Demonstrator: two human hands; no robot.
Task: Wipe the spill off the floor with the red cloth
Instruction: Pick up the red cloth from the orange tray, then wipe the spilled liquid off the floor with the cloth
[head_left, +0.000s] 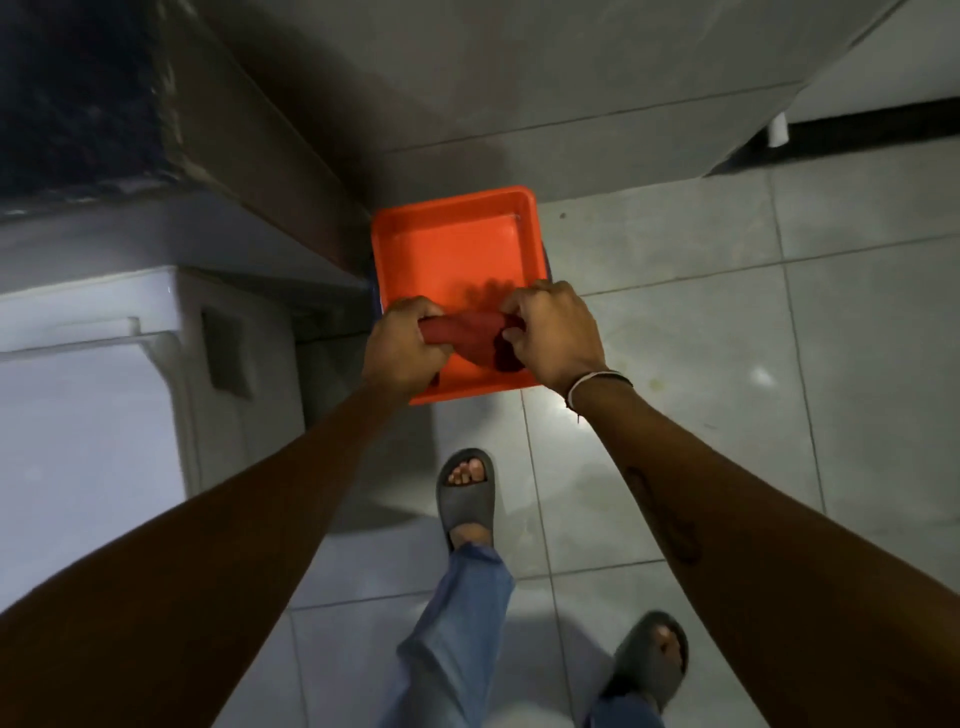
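The cloth (470, 336) gripped between the left hand (402, 347) and the right hand (553, 335) is dark red, deepening to maroon at the bunched end by the right hand. The tub (452, 244) beneath and beyond both hands is bright orange, unpatterned. The floor (727, 322) to the right of the hands is pale grey tile with darker grout lines. The wristband (592, 382) behind the right hand is white beside a dark strand. The slides (466, 493) below the hands are dark grey. The trousers (462, 623) are faded blue. The appliance (93, 389) left of the left hand is white.
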